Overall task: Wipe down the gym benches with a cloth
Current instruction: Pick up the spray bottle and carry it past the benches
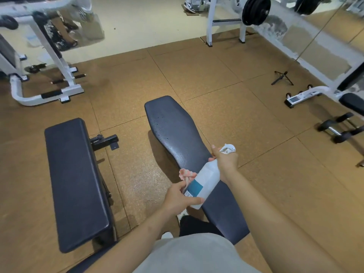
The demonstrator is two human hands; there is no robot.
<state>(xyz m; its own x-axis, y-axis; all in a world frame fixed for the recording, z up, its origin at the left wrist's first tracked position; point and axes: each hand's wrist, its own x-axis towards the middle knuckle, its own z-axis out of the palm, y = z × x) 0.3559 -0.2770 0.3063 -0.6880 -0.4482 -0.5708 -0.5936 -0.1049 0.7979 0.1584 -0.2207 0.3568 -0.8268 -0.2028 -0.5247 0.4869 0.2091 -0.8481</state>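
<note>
Two dark padded benches stand on the brown floor: a tapered bench [173, 131] in the middle and a rectangular bench [74, 174] to its left. My right hand [225, 160] grips the neck of a white spray bottle [204, 180] with a blue label, held tilted over the tapered bench, its trigger head at my fist. My left hand [180, 197] pinches a pink and white cloth [187, 175] beside the bottle, its thumb along the bottle's base.
A white machine frame [49, 91] stands at the left and a white rack with black weight plates [256, 10] at the back. Dumbbells [338, 127] and another white frame [307, 94] lie at the right. A small black stand [281, 77] sits on the floor. Another person's legs show far left.
</note>
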